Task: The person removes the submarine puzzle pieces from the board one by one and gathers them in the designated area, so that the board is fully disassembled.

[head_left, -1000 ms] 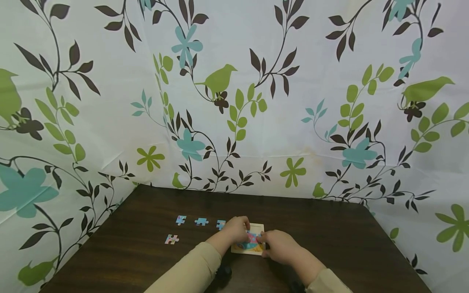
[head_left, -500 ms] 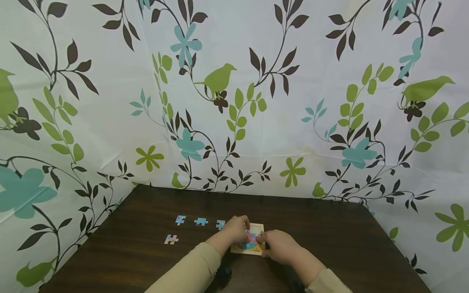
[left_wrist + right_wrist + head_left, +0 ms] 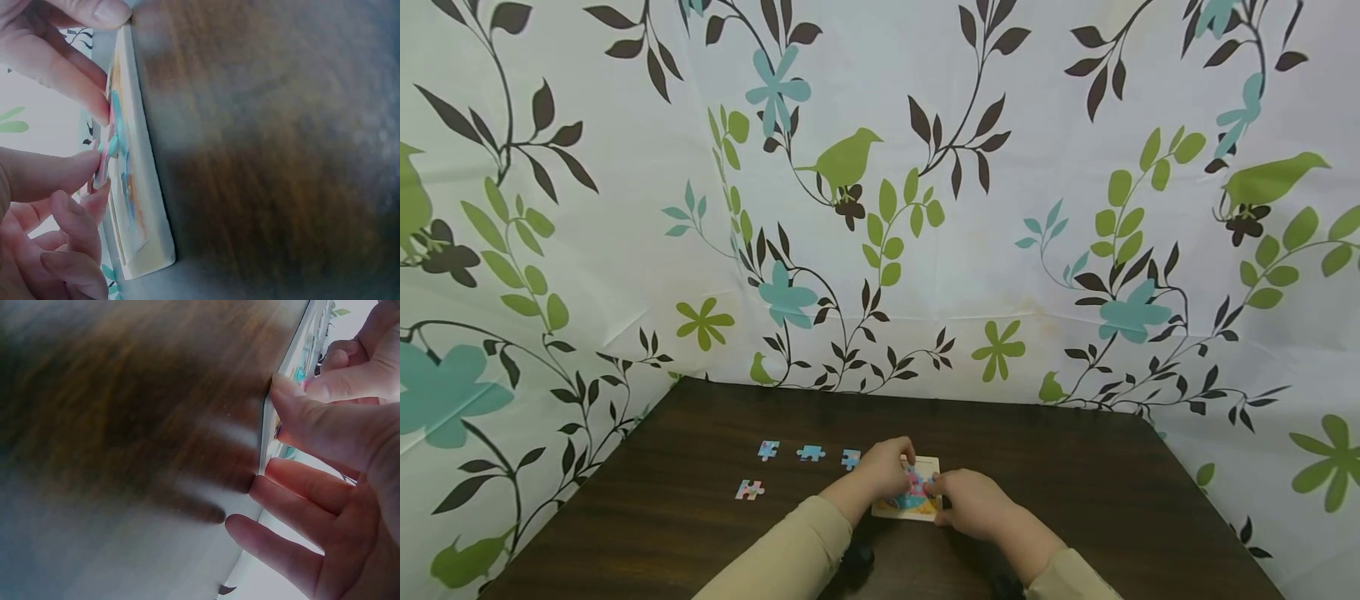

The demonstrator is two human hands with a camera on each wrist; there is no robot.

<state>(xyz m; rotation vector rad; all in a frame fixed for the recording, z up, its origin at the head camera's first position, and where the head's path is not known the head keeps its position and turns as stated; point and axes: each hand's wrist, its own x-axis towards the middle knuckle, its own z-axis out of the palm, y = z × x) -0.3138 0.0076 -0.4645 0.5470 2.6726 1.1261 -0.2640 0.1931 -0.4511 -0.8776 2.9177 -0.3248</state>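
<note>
In the head view, my left hand (image 3: 883,468) is over the left part of a small wooden puzzle tray (image 3: 929,463). Between thumb and fingers it pinches a pink jigsaw piece (image 3: 102,164), tilted up from the tray in the left wrist view. My right hand (image 3: 976,505) grips the tray's right side, thumb at the near edge and index finger on the picture surface. Pink, blue and orange pieces fill part of the tray; my fingers hide the rest.
Several loose jigsaw pieces lie left of the tray: a blue-purple one (image 3: 768,450), a blue one (image 3: 810,452), another blue one (image 3: 851,459) beside my left wrist, and a pinkish one (image 3: 749,490). A patterned cloth (image 3: 925,250) hangs behind the dark table (image 3: 1060,467).
My left hand's fingers have lifted slightly, and the pink piece under them has shifted. My right hand stays on the tray. The whole view has drifted a little.
</note>
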